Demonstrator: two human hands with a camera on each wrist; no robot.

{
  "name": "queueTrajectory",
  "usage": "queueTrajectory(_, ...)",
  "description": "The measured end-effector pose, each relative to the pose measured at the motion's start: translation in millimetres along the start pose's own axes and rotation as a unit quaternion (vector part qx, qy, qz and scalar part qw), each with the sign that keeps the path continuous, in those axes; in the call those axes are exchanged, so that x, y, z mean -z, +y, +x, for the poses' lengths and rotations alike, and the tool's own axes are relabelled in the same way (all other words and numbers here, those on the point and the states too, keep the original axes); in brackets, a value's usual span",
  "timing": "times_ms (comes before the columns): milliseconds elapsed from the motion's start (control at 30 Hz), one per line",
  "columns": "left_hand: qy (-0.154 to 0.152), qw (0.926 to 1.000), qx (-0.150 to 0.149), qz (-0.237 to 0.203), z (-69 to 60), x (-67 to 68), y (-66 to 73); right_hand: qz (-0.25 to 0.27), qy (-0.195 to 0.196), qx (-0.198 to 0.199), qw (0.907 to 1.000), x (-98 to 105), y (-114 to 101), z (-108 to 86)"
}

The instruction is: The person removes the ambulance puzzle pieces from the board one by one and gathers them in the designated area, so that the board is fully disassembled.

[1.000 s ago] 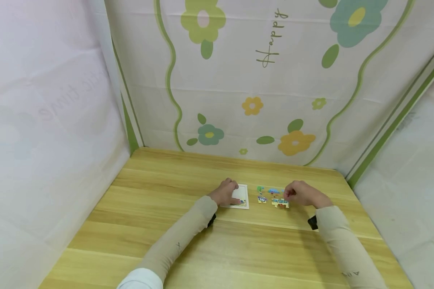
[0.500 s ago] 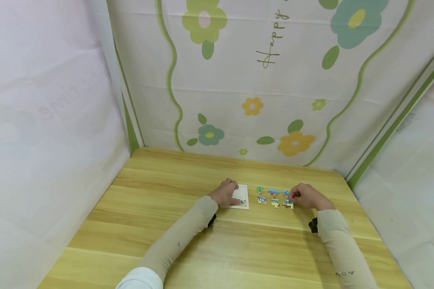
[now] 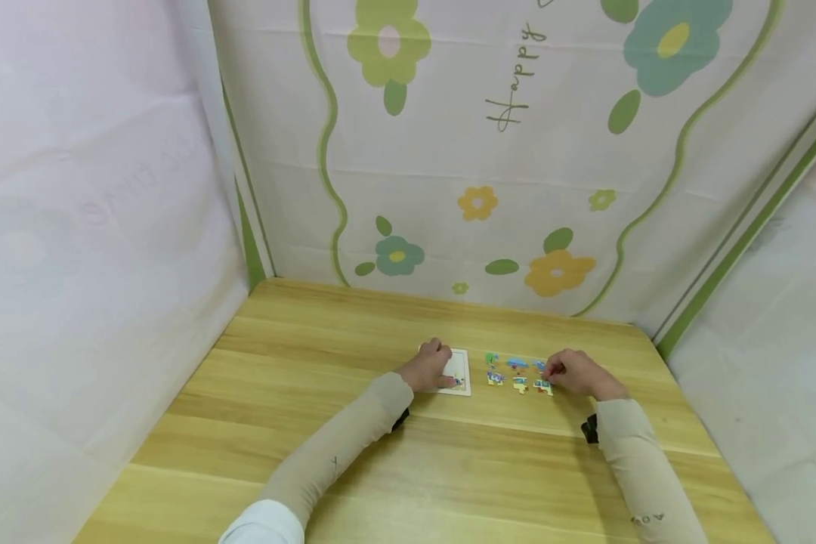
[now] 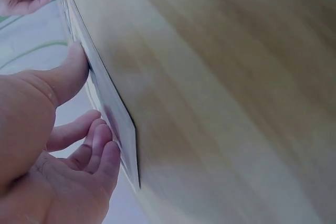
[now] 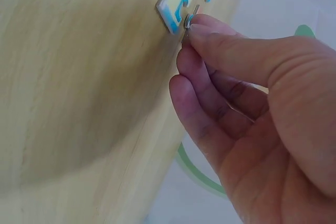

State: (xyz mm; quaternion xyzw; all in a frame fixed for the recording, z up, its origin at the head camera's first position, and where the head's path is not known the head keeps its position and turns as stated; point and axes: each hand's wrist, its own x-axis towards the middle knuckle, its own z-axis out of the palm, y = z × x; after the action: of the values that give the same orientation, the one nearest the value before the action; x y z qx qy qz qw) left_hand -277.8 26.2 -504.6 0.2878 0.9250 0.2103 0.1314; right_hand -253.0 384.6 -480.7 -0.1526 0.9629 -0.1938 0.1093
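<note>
Facing the back wall as twelve o'clock, the tabletop (image 3: 408,468) carries everything flat, which likely suits thin parts that need even support. The left hand (image 3: 424,369), thumb and fingers apart, rests its fingertips on the white board (image 3: 463,378), probably to steady it. The right hand (image 3: 578,372) works at three o'clock from it, its grip closed between thumb and forefinger, apparently on the edge of the end piece (image 3: 542,387), though its fingers partly hide the contact. The loose puzzle pieces (image 3: 495,378) lie between board and right hand in two rows, seemingly spaced so each stays readable.
</note>
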Motion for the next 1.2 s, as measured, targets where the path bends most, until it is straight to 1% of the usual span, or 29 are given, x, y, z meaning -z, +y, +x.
queueTrajectory(67, 0.001, 0.9999, -0.008, 0.01, -0.6, 2.0, 1.7, -0.003, 0.004, 0.003, 1.0, 2, 0, 1.1)
queueTrajectory(133, 0.002, 0.9999, -0.01, 0.013, -0.5, 4.8, 2.3, -0.003, 0.006, 0.007, 0.9999, 4, -3, 2.6)
queueTrajectory(200, 0.003, 0.9997, -0.013, 0.021, 2.8, 5.1, -0.9, 0.001, 0.003, 0.015, 0.9999, 5, -9, 4.3)
queueTrajectory(367, 0.006, 0.9982, -0.045, 0.04, 12.2, 4.1, -13.8, 0.011, -0.01, 0.037, 0.9992, 4, -33, 13.1)
queueTrajectory(400, 0.014, 0.9974, -0.058, 0.041, 17.2, -1.3, -22.1, 0.012, -0.013, 0.044, 0.9989, 2, -38, 15.6)
queueTrajectory(433, 0.014, 0.9972, -0.063, 0.037, 17.0, -0.6, -23.6, 0.015, -0.016, 0.047, 0.9987, 1, -44, 18.3)
queueTrajectory(600, 0.0, 0.9972, -0.073, 0.014, 8.8, 7.0, -28.3, 0.03, -0.034, 0.062, 0.9971, -12, -72, 31.0)
queueTrajectory(633, -0.01, 0.9976, -0.068, 0.008, 1.5, 15.2, -22.5, 0.029, -0.036, 0.067, 0.9967, -16, -77, 33.9)
queueTrajectory(800, -0.018, 0.9974, -0.07, 0.002, -8.0, 22.4, -31.0, -0.001, -0.033, 0.126, 0.9915, -33, -103, 50.8)
queueTrajectory(867, -0.017, 0.9973, -0.071, 0.003, -10.5, 23.6, -35.4, -0.005, -0.03, 0.145, 0.989, -38, -113, 57.2)
queueTrajectory(967, -0.019, 0.9969, -0.076, 0.001, -13.3, 23.7, -41.3, 0.002, -0.034, 0.16, 0.9865, -43, -128, 64.1)
queueTrajectory(1100, -0.021, 0.9954, -0.094, 0.0, -17.4, 23.0, -45.8, 0.0, -0.036, 0.168, 0.9851, -48, -145, 71.4)
queueTrajectory(1200, -0.022, 0.9939, -0.108, -0.012, -20.3, 22.2, -46.5, -0.003, -0.034, 0.18, 0.9831, -54, -153, 76.5)
